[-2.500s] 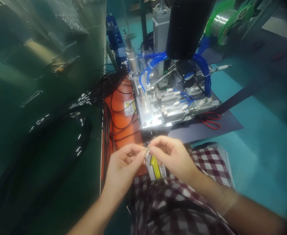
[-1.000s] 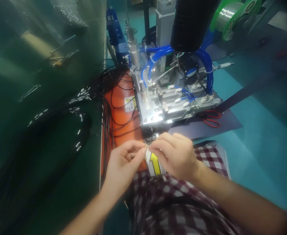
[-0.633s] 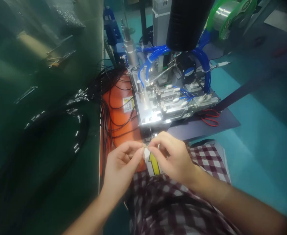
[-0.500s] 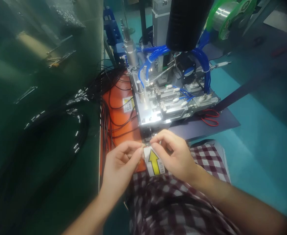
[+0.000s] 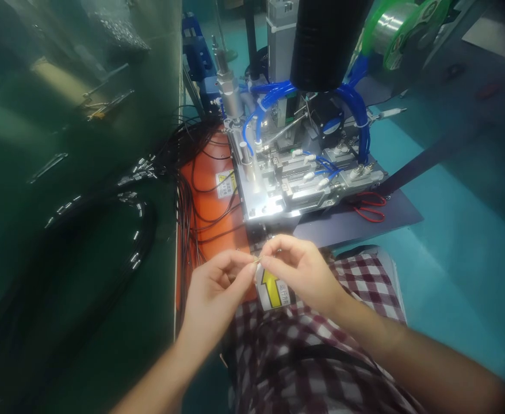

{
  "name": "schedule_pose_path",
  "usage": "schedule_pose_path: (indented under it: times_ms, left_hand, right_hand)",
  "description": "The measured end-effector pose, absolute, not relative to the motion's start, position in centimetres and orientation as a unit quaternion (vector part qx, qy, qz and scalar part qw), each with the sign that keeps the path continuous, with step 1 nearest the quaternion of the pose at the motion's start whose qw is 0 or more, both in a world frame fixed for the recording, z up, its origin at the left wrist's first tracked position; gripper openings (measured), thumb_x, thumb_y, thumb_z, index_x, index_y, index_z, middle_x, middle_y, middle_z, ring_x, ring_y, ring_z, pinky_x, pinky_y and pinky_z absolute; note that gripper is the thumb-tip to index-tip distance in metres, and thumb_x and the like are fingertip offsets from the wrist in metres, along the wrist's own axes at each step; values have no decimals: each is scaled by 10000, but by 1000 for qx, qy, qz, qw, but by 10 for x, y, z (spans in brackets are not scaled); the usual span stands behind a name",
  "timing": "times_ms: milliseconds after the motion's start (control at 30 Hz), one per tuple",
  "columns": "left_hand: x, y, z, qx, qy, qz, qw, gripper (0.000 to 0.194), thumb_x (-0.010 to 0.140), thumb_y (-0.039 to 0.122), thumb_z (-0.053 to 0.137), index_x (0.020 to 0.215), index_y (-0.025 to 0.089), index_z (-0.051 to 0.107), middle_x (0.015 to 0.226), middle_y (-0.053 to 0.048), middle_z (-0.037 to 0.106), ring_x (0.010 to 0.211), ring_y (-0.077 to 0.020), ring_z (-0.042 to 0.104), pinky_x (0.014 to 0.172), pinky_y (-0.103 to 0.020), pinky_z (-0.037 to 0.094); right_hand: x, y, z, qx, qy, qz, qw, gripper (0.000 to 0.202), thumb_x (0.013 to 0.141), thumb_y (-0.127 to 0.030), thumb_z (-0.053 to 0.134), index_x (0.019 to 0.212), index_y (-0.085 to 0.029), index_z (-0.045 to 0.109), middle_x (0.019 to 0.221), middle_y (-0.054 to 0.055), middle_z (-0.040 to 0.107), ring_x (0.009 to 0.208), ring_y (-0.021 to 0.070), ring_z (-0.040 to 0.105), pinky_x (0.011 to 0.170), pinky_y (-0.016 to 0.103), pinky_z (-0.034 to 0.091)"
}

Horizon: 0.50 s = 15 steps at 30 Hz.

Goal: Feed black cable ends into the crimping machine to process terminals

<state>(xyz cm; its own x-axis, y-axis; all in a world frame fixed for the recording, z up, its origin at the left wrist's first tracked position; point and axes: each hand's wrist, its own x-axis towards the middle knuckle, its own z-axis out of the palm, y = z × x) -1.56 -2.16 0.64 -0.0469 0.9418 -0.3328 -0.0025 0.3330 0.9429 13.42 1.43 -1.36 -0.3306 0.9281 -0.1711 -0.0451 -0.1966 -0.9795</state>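
My left hand (image 5: 218, 287) and my right hand (image 5: 302, 270) meet fingertip to fingertip above my lap. Between their pinched thumbs and forefingers is a tiny thin piece (image 5: 257, 260), pale or yellowish, too small to make out well. Just below the fingertips shows a white label with a yellow arrow (image 5: 271, 290), partly covered by my right hand. Beyond the hands stands a metal machine (image 5: 295, 178) with blue tubes (image 5: 278, 91). To its left lies an orange plate (image 5: 211, 201) crossed by black cables.
Black cables with shiny metal ends (image 5: 136, 244) lie in loops on the dark green table (image 5: 106, 310) at the left. A green spool of wire (image 5: 393, 29) is at the upper right. A red cord (image 5: 371, 208) lies beside the machine.
The fingertips of both hands have drawn closer together and the small piece between them is more visible. My right hand has moved slightly left and down, covering part of the arrow label.
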Motion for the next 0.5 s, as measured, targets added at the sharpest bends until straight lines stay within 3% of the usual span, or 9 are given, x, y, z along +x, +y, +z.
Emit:
schedule_pose_path:
  times_ms: [300, 500]
  left_hand:
    - [-19, -19, 5, 361, 579, 415, 602, 165, 798, 312, 702, 803, 156, 650, 595, 40, 546, 490, -24, 447, 459, -94, 355]
    - [-18, -17, 9, 373, 584, 420, 586, 196, 806, 325, 677, 799, 139, 613, 546, 42, 527, 425, -23, 374, 405, -121, 263]
  right_hand:
    - [135, 14, -13, -449, -532, 620, 362, 57, 801, -168, 582, 746, -169, 597, 684, -3, 593, 558, 111, 522, 495, 221, 426]
    - [139, 9, -17, -437, -676, 373, 461, 93, 810, -96, 593, 830, -176, 636, 723, -13, 588, 512, 82, 457, 511, 226, 428]
